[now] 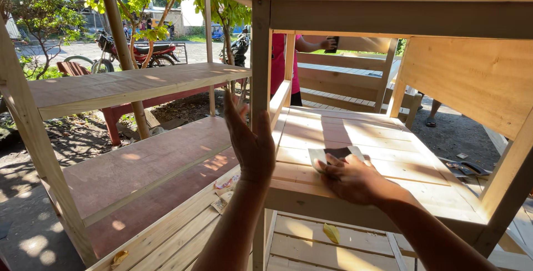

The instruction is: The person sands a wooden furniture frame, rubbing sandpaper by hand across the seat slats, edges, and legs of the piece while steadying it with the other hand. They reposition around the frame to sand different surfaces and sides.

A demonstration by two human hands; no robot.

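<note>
A pale wooden frame with a slatted shelf point(366, 138) stands before me. My right hand point(352, 179) presses a piece of sandpaper point(333, 153) flat on the shelf's front slats. My left hand point(250, 140) is raised with fingers together against the frame's upright post point(260, 60), steadying it. The sandpaper is grey with a dark face, partly covered by my fingers.
A second wooden rack with plywood shelves point(133, 85) stands to the left. Behind the frame another person in a pink top point(279, 60) works on a slatted piece. Motorcycles point(139, 52) and trees are beyond. Wooden slats point(177, 232) and a yellow leaf point(332, 233) lie below.
</note>
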